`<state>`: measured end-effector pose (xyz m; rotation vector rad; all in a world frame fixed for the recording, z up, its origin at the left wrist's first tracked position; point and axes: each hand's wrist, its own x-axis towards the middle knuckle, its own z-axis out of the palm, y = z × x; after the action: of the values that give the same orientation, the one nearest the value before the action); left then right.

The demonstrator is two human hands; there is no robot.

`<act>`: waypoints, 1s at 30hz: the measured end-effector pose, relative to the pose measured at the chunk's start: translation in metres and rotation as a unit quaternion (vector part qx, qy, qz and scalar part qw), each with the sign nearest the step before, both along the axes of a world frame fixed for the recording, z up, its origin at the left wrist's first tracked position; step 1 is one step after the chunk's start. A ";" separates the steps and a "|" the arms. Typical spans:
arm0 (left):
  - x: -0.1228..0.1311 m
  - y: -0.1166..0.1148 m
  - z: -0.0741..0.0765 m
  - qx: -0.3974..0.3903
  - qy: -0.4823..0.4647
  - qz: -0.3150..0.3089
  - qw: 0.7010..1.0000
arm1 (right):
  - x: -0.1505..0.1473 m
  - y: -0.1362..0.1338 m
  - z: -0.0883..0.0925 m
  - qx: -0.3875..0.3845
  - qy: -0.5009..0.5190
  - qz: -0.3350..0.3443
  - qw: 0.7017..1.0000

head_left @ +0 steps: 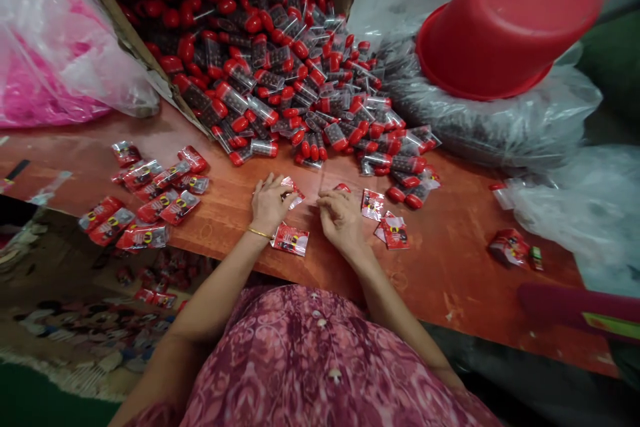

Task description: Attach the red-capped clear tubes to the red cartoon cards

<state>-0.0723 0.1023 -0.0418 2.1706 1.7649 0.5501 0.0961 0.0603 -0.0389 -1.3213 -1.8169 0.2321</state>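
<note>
My left hand [269, 203] rests on the wooden table [450, 260] with its fingers curled round a small red-and-clear packet [291, 188]. My right hand [341, 216] lies close beside it, fingers bent in a pinch on a thin clear piece that I cannot make out. A red printed packet [290, 239] lies under my left wrist. More red packets [384, 219] lie just right of my right hand. A big heap of clear tubes with red caps [300, 80] spills out of a cardboard box [120, 27] behind both hands.
Filled red packets [145, 197] are spread at the table's left. A red plastic basin [505, 27] sits upturned on clear bags of dark goods [500, 120] at the right. A pink-filled bag [55, 60] stands far left. Loose packets [513, 247] lie at the right.
</note>
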 end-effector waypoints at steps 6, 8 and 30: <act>-0.001 0.004 0.004 -0.026 -0.012 0.005 1.000 | 0.004 -0.006 -0.003 -0.001 0.010 -0.004 1.000; -0.001 0.005 0.005 -0.033 -0.050 0.022 0.998 | 0.003 -0.008 -0.003 -0.010 0.024 -0.006 1.000; 0.020 -0.053 0.030 -0.242 -0.627 0.148 0.726 | -0.045 -0.008 0.011 -0.170 0.315 -0.015 0.934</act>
<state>-0.0520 0.0492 -0.0114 0.6863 1.1648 1.1020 0.0508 0.0518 -0.0275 -1.3041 -1.2385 0.8806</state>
